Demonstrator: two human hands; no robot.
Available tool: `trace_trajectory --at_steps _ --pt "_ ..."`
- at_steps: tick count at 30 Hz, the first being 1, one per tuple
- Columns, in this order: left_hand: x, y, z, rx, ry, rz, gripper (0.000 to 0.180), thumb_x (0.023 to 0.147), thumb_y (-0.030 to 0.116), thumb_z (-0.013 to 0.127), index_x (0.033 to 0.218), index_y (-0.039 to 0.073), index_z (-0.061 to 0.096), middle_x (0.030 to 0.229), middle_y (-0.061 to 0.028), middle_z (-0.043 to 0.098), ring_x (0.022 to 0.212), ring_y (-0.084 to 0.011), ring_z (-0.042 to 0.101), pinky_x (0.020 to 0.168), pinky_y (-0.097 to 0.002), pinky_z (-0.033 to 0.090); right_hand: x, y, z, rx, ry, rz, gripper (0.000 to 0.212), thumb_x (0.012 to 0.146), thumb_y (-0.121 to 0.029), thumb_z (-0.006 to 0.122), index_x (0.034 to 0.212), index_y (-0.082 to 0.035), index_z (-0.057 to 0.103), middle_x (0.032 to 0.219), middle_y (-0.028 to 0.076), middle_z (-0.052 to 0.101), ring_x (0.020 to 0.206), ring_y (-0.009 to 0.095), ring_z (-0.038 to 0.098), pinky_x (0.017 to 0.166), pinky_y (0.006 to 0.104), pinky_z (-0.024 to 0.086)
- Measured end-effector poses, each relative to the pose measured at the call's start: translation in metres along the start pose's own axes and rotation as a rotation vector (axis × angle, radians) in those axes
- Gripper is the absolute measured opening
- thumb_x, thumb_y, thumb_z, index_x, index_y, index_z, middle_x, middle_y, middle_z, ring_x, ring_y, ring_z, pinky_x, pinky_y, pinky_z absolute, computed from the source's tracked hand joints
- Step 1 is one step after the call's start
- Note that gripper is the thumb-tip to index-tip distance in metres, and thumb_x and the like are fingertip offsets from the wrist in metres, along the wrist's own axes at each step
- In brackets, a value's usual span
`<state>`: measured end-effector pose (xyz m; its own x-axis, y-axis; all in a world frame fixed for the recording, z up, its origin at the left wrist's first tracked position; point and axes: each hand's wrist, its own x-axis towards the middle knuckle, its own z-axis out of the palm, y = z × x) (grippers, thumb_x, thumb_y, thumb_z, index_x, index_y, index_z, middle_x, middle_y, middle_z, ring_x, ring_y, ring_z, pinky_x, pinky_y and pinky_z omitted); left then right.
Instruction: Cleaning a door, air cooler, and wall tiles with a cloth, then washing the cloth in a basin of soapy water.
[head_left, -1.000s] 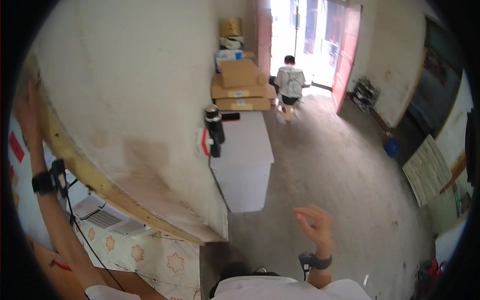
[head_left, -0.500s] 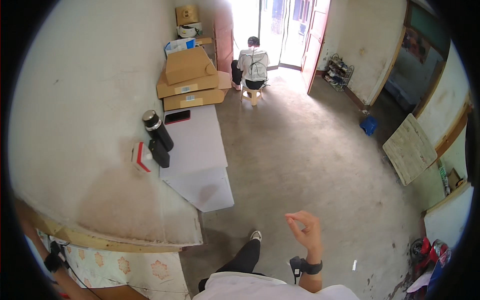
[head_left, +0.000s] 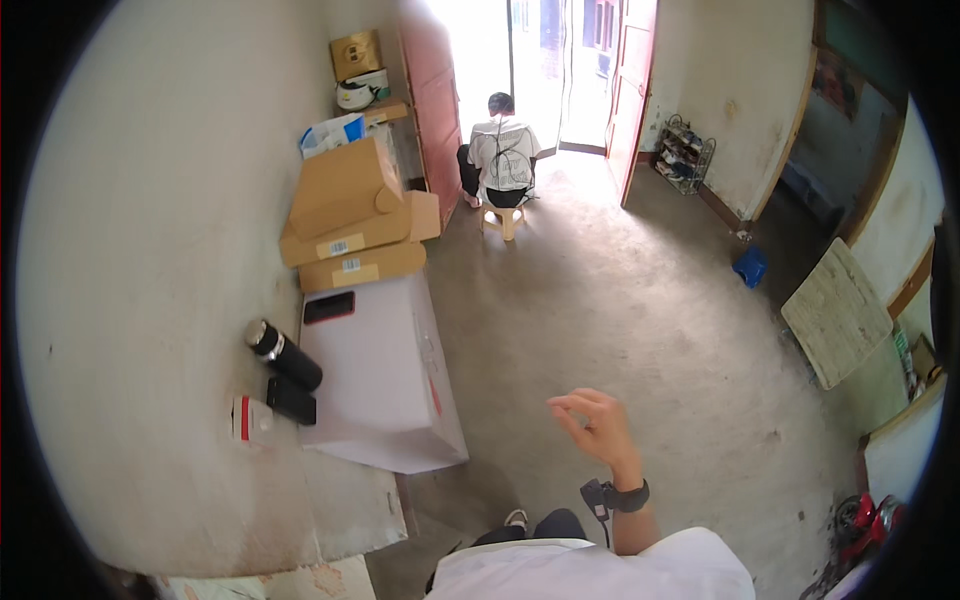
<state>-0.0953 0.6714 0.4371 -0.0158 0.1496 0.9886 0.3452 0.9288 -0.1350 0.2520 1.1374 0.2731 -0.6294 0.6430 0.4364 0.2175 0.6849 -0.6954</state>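
Observation:
My right hand point(head_left: 595, 425) is raised in front of me over the bare floor, thumb and fingertips drawn together in a loose pinch. Nothing shows between them, and the hand touches nothing. A black strap with a small dark device point(head_left: 600, 497) and a cable goes round that wrist. My left hand is out of view. To the left stands a white box-like cabinet point(head_left: 375, 365); on its top lie a phone with a red edge point(head_left: 330, 308), a black flask point(head_left: 283, 354), a black block-shaped item point(head_left: 292, 400) and a white-and-red packet point(head_left: 250, 420).
Brown cardboard boxes point(head_left: 345, 190) are stacked beyond the cabinet. Ahead, a person point(head_left: 503, 160) sits on a low stool point(head_left: 502, 222) by the open doorway. Along the right are a shoe rack point(head_left: 685, 157), a blue stool point(head_left: 750, 266) and a leaning board point(head_left: 838, 313).
I have moved forward, so the cabinet sits lower and closer. My left forearm has left the view. The right hand keeps its pinch, slightly higher and further left.

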Motion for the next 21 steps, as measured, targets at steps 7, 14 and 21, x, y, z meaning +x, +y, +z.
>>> trace_trajectory --at_steps 7,14,21 --pt "-0.059 0.149 0.031 -0.259 -0.184 -0.026 0.039 0.080 0.018 0.050 0.109 -0.007 0.046 0.109 -0.0217 0.051 0.101 -0.0316 0.051 0.087 -0.0375 0.040 0.064 0.085 0.000 0.136 -0.083 -0.182 0.009 0.080 -0.017 0.062 0.083 -0.010 0.066 0.071 0.005 0.061 0.062 0.022 0.058 0.056 0.0313 0.046" --pt "-0.180 0.325 0.108 -0.572 -0.791 -0.105 0.038 0.076 0.020 0.052 0.105 -0.006 0.049 0.104 -0.0197 0.053 0.098 -0.0299 0.053 0.084 -0.0365 0.042 0.148 0.191 -0.034 0.108 -0.078 -0.138 0.008 0.080 -0.015 0.062 0.082 -0.008 0.066 0.070 0.007 0.061 0.062 0.023 0.058 0.056 0.0318 0.046" --pt "-0.284 0.490 0.176 -0.719 -1.649 -0.190 0.038 0.072 0.021 0.055 0.100 -0.004 0.052 0.099 -0.0178 0.056 0.094 -0.0282 0.055 0.081 -0.0355 0.043 0.231 0.312 -0.132 -0.021 0.037 -0.029 0.008 0.080 -0.014 0.062 0.080 -0.007 0.066 0.070 0.009 0.061 0.064 0.026 0.059 0.056 0.0323 0.046"
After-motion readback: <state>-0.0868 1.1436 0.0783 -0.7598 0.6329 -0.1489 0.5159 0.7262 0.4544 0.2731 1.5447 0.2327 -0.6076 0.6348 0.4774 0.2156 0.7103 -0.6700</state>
